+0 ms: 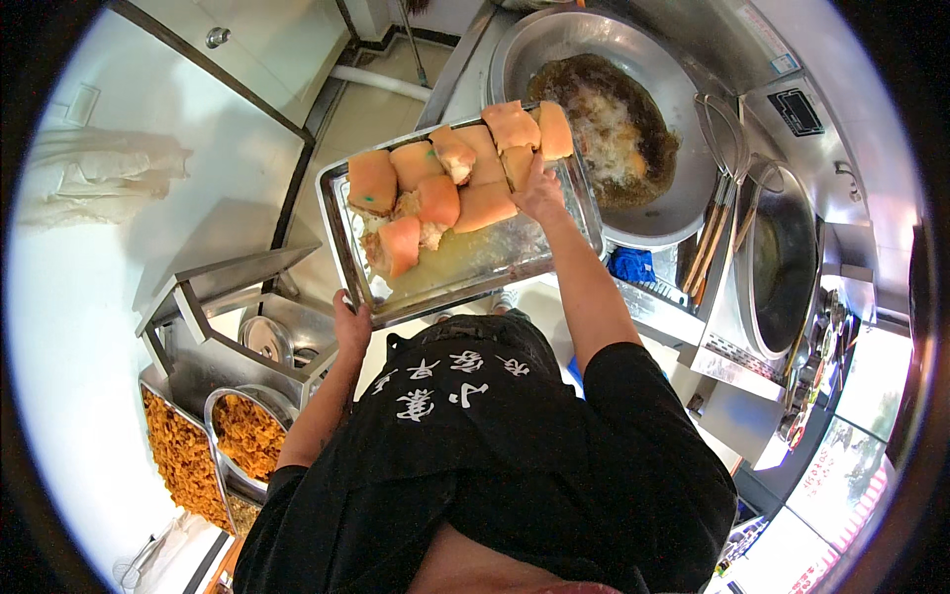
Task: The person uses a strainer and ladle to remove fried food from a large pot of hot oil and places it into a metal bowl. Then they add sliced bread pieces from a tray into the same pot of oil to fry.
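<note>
My left hand grips the near left corner of a rectangular metal tray, held slightly tilted in front of me. Several thick, skin-on pork chunks lie in it, some showing pale torn meat, with yellowish liquid pooled at the near side. At the tray's right side, my right hand has thumb and fingers around the near end of one pork chunk; part of the grip is hidden. Just beyond the tray's right end is a large metal wok of dark, bubbling oil.
Long-handled strainers rest between the big wok and a second, dark wok. A blue cloth lies below the first. On my left stand a metal rack, a tray of brown-orange food and a bowl of similar food.
</note>
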Motion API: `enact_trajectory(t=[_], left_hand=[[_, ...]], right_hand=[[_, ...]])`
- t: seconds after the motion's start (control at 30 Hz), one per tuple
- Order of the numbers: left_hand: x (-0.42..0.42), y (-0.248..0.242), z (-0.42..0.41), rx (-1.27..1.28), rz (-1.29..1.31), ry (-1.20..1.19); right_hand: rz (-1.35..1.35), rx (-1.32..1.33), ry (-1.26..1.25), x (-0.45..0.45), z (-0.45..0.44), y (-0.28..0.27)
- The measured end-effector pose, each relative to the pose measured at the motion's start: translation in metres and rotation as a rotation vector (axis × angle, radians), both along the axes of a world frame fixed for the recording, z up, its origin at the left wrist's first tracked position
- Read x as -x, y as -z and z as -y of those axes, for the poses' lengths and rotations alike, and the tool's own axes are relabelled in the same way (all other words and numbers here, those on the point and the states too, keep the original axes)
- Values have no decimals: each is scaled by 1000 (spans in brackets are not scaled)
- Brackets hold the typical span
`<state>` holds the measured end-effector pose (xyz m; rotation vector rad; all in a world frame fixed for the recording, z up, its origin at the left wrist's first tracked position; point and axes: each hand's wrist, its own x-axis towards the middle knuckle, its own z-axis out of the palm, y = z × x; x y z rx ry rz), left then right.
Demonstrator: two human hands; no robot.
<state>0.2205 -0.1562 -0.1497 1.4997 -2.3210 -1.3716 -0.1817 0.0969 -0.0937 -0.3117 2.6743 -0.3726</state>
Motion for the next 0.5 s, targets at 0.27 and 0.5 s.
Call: enact_trajectory(t=[0.27, 0.5], left_hand=[[-3, 4, 8, 48, -19, 57], [-2, 14, 7, -25, -81, 15]], right_hand=[[138, 242, 16, 8, -29, -29], [341, 618, 262, 4, -83, -66]])
